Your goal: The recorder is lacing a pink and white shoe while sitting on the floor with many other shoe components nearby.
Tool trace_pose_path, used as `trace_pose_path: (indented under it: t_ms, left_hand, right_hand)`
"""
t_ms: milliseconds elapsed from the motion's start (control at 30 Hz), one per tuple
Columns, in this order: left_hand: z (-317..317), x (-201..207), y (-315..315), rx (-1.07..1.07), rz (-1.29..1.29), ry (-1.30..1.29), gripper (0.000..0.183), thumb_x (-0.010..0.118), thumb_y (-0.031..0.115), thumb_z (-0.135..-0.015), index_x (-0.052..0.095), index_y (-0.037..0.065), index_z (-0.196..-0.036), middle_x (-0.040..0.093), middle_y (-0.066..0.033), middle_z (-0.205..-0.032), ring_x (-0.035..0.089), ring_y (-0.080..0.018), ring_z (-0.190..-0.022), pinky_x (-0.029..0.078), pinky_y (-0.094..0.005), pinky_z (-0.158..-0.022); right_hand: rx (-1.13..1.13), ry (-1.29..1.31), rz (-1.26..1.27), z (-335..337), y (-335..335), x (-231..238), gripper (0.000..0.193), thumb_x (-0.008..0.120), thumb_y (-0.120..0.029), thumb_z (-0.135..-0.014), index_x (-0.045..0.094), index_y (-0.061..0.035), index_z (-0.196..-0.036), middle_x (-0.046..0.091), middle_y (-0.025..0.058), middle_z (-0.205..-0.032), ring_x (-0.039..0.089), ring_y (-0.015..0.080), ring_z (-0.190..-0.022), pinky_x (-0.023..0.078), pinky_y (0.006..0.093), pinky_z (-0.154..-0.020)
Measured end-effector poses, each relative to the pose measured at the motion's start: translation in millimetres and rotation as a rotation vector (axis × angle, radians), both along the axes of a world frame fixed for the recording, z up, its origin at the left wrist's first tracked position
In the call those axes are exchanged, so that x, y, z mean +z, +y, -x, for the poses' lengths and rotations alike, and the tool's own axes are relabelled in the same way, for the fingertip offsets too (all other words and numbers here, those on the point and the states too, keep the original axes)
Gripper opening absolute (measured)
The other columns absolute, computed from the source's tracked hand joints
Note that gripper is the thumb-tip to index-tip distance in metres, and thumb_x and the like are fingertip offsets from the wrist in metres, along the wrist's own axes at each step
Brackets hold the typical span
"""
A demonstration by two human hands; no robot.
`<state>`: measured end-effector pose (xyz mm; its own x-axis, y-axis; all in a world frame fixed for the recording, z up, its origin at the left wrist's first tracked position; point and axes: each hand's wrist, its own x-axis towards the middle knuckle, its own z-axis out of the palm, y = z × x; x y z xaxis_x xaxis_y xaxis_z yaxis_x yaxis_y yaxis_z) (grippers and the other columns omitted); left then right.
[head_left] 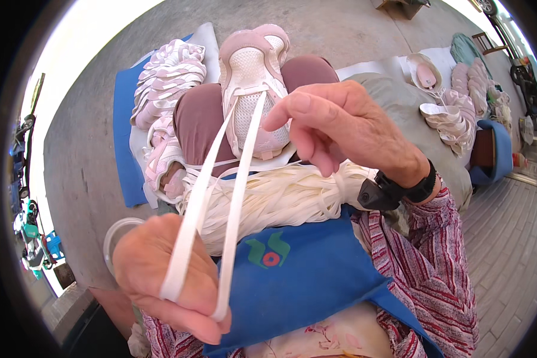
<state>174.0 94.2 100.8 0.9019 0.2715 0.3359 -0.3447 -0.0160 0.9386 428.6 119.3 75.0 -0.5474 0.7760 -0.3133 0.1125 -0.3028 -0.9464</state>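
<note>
Spreading beyond the shoe (247, 65): concrete floor (346, 30).

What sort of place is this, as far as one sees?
Probably a small, informal shoe workshop, partly open to daylight: in view are a pale shoe in front, a thick bundle of white laces, and many overlapping shoe parts at left.

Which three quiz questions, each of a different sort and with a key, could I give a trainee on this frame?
1. Which hand holds the two taut lace strands?
2. True or false: the dark band is on the left wrist.
3. What lies between the shoe and the blue cloth? A: scissors; B: a bundle of pale laces; C: a bowl.

Key: 1, the left hand; 2, false, it is on the right; 3, B.
</note>
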Motion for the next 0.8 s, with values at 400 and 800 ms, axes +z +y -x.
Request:
trace_pose_path:
  t_ms: [400, 800]
  left_hand:
    - [-8.3, -68.2, -34.2, -0.014, 0.377, 0.573, 0.054, 0.05, 0.044, -0.098, 0.056, -0.003, -0.123, 0.068, -0.0128, -0.102, 0.067, -0.0204, -0.092, 0.05, -0.0313, -0.084]
    - [-43.5, -117.1, -14.0, 0.587, 1.162, -0.147, 0.028, 0.042, 0.026, -0.102, 0.057, 0.002, -0.101, 0.064, -0.0154, -0.108, 0.063, -0.0247, -0.102, 0.049, -0.0408, -0.093]
  right_hand:
    - [0.043, 0.146, 0.283, 16.4, -26.8, -20.5, 0.022, 0.05, -0.019, -0.099, 0.058, -0.0006, -0.109, 0.055, -0.0018, -0.066, 0.048, 0.0022, -0.045, 0.037, 0.0175, -0.037]
    - [0.184, -0.092, -0.436, 23.1, -34.9, -39.3, 0.017, 0.058, -0.012, -0.092, 0.054, -0.0005, -0.079, 0.054, 0.0084, -0.064, 0.056, 0.0216, -0.056, 0.045, 0.0355, -0.054]
